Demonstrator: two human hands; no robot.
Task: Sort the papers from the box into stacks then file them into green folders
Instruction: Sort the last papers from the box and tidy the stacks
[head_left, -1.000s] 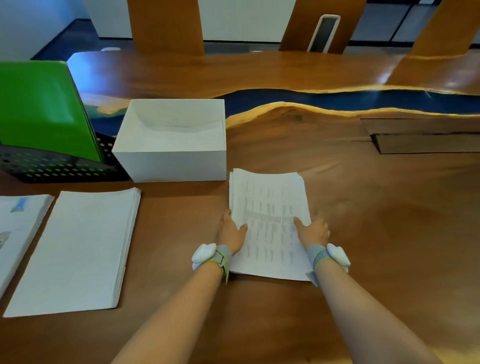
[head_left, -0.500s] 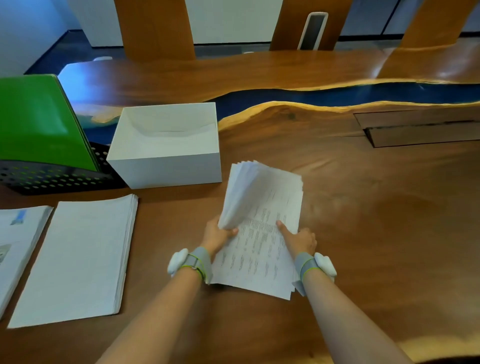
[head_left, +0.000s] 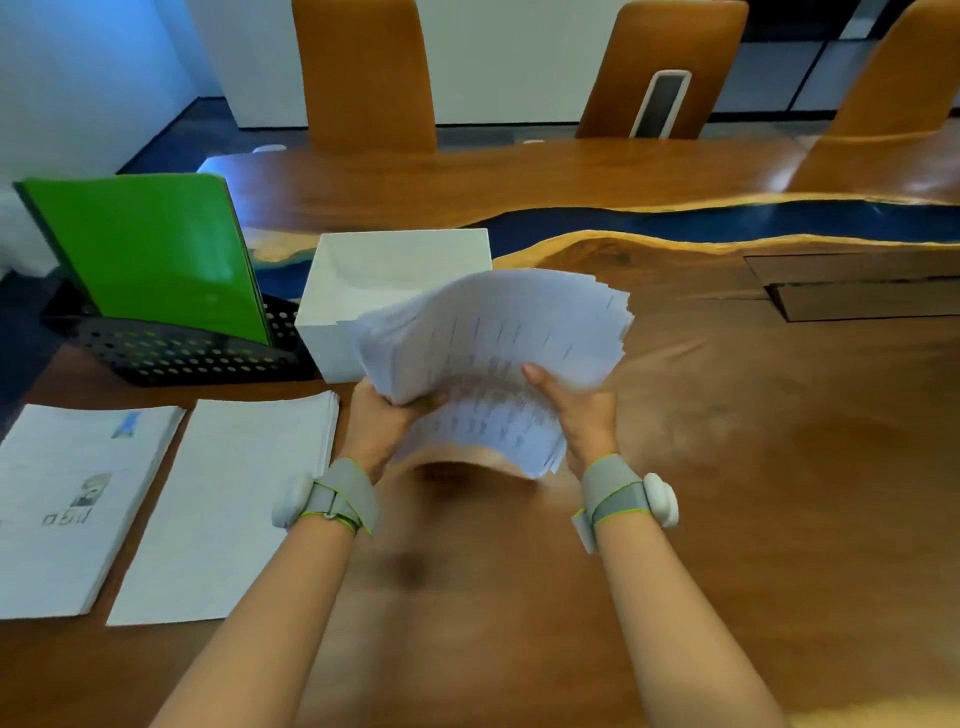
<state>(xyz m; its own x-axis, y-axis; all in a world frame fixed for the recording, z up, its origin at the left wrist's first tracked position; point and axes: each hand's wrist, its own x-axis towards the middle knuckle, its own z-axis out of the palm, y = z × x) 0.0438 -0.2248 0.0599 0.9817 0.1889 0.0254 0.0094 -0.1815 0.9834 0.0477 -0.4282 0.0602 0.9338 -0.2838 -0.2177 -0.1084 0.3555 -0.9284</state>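
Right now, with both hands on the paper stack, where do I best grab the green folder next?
Probably its free top edge, coming from above. The green folder stands on end, leaning in the black mesh rack, which covers its bottom edge, and the white box crowds its lower corner on one side.

Held above the brown wooden desk (head_left: 727, 467): thick sheaf of white printed paper (head_left: 493, 338), bowed, far edges fanned out, gripped at its near sides by the left hand (head_left: 382, 426) and the right hand (head_left: 576, 410). Behind it, open-topped white square box (head_left: 363, 265) on the desk. Further left, glossy green folders (head_left: 150, 249) leaning upright in a black perforated rack (head_left: 171, 353). At near left, two flat stacks of white paper side by side, plain white stack (head_left: 228, 509) and picture-topped stack (head_left: 67, 493).
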